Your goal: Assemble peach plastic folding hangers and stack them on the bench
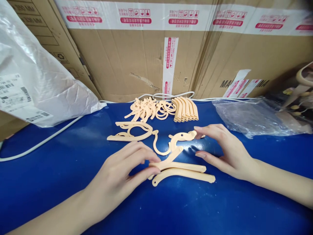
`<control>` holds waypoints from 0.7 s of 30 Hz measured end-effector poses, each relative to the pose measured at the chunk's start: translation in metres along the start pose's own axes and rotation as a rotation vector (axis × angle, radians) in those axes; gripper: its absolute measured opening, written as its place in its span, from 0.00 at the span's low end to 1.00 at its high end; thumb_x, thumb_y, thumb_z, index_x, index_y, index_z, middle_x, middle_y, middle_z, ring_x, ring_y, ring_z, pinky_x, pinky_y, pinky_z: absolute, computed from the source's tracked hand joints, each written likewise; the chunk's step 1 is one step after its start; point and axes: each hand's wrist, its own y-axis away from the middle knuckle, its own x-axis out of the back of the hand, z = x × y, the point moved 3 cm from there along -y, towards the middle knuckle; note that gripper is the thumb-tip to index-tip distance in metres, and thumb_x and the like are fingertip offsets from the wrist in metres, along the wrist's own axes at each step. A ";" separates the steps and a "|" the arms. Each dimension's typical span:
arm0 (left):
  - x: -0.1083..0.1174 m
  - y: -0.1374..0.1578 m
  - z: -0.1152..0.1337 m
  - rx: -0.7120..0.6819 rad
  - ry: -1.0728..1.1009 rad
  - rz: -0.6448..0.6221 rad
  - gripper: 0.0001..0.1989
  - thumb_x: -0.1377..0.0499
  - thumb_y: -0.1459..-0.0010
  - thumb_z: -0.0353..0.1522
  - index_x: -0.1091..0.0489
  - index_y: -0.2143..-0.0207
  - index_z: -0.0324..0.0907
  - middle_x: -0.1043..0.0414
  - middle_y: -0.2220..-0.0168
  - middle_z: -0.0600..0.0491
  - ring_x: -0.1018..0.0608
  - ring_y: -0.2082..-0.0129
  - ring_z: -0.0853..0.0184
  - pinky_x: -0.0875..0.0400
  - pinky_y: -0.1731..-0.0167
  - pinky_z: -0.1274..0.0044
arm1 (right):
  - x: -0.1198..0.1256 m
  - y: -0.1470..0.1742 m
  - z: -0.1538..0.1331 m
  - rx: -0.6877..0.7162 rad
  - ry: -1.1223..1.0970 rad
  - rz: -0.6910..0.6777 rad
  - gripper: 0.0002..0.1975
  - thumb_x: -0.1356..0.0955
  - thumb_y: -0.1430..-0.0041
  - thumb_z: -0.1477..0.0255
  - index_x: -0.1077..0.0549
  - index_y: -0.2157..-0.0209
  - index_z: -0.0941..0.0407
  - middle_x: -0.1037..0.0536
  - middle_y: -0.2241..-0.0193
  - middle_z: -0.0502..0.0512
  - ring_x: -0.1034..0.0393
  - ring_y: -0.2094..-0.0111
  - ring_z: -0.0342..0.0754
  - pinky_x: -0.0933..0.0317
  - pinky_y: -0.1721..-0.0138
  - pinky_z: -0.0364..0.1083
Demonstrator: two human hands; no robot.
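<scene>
My left hand (129,163) pinches the end of a beige plastic hanger arm (186,167) between thumb and fingertips. A curved S-shaped beige piece (174,143) rises from that arm; whether the two are joined I cannot tell. At the curved piece's upper tip is the index fingertip of my right hand (225,150), whose thumb stays apart from it. Just below lies a loose hanger arm (183,173) with a hole at one end. Beyond my left hand rests a folded hanger (133,136) with its hook (160,152). Another beige piece (179,138) is partly hidden behind the curved one.
At the back of the blue table (151,212) sit a pile of small curved pieces (144,109), several hooks (162,112) and stacked hanger arms (186,109). Cardboard boxes (122,58) stand behind. A white parcel bag (49,75), clear plastic bag (249,117) and white cable (49,140) flank the area.
</scene>
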 end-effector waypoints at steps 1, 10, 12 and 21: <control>-0.002 -0.001 -0.002 0.004 0.008 -0.018 0.04 0.43 0.40 0.28 0.32 0.62 0.45 0.31 0.64 0.56 0.28 0.64 0.72 0.34 0.64 0.82 | -0.001 0.000 0.000 -0.011 -0.031 -0.009 0.25 0.35 0.39 0.70 0.45 0.42 0.56 0.26 0.56 0.57 0.33 0.57 0.50 0.42 0.55 0.49; -0.005 -0.002 -0.004 0.024 0.113 -0.014 0.06 0.44 0.40 0.26 0.31 0.65 0.46 0.30 0.67 0.59 0.28 0.67 0.75 0.35 0.67 0.84 | -0.006 -0.004 -0.004 0.086 -0.102 -0.151 0.12 0.37 0.36 0.71 0.34 0.51 0.57 0.27 0.60 0.55 0.35 0.59 0.45 0.43 0.57 0.47; -0.004 -0.004 -0.004 0.096 0.129 0.011 0.03 0.41 0.41 0.29 0.30 0.67 0.46 0.29 0.69 0.60 0.28 0.70 0.75 0.35 0.70 0.83 | -0.005 -0.003 -0.005 0.089 -0.138 -0.140 0.14 0.38 0.36 0.67 0.34 0.52 0.58 0.26 0.62 0.56 0.35 0.61 0.46 0.43 0.58 0.47; -0.015 -0.033 -0.011 0.431 0.429 0.082 0.05 0.39 0.47 0.35 0.28 0.71 0.43 0.29 0.72 0.57 0.28 0.72 0.70 0.35 0.73 0.79 | 0.007 -0.001 -0.006 0.003 -0.016 0.003 0.13 0.37 0.37 0.70 0.34 0.51 0.55 0.24 0.65 0.54 0.32 0.65 0.47 0.41 0.63 0.47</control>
